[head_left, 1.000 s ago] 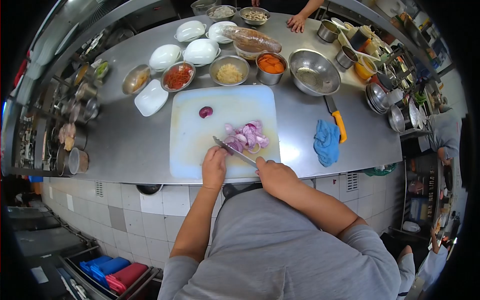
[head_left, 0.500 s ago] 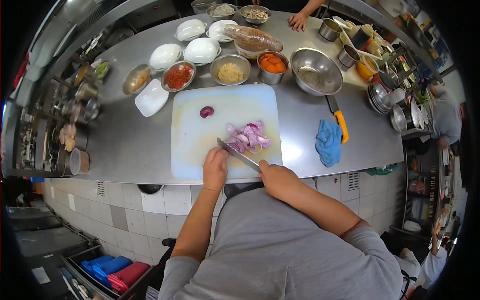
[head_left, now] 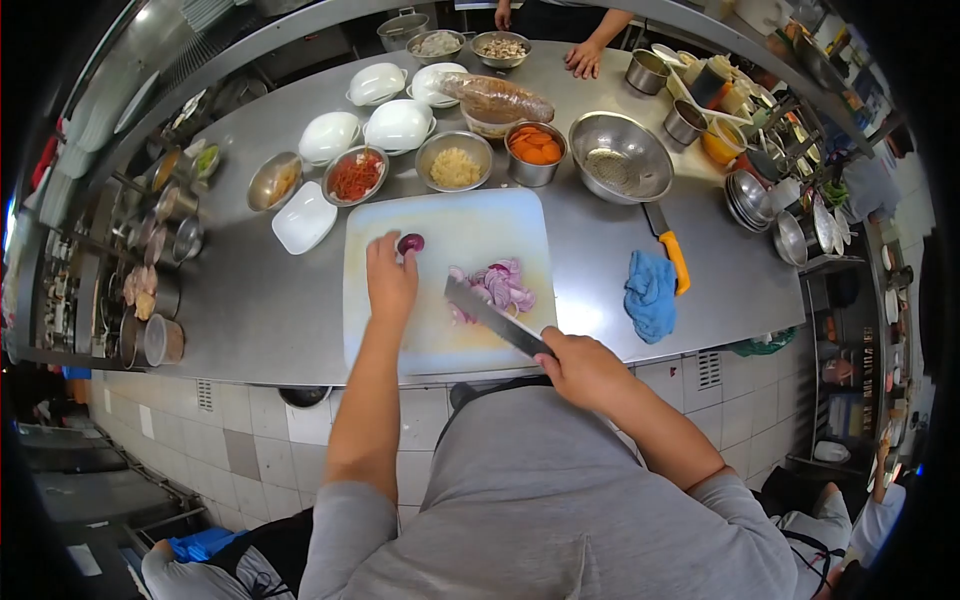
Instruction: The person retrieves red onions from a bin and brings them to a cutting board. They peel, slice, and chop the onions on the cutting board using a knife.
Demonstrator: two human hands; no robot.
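A white cutting board (head_left: 450, 350) lies on the steel counter in front of me. My left hand (head_left: 392, 278) is over its left side, fingers apart, with the fingertips right beside a dark red onion piece (head_left: 411, 243); whether they touch it is hard to tell. My right hand (head_left: 590, 372) grips the handle of a kitchen knife (head_left: 498, 318) at the board's front right. Its blade points up and left, and its tip is by a heap of sliced red onion (head_left: 505, 287).
Behind the board stand bowls of shredded red food (head_left: 356, 176), chopped yellowish food (head_left: 455, 168) and sliced carrots (head_left: 535, 149), plus a large steel bowl (head_left: 622, 157). To the right lie a yellow-handled knife (head_left: 675, 262) and a blue cloth (head_left: 650, 297). Another person's hand (head_left: 582, 60) rests across the counter.
My left hand has left the knife tip and moved up and left to the onion piece. The knife has shifted slightly right in my right hand. Another person now shows at lower left.
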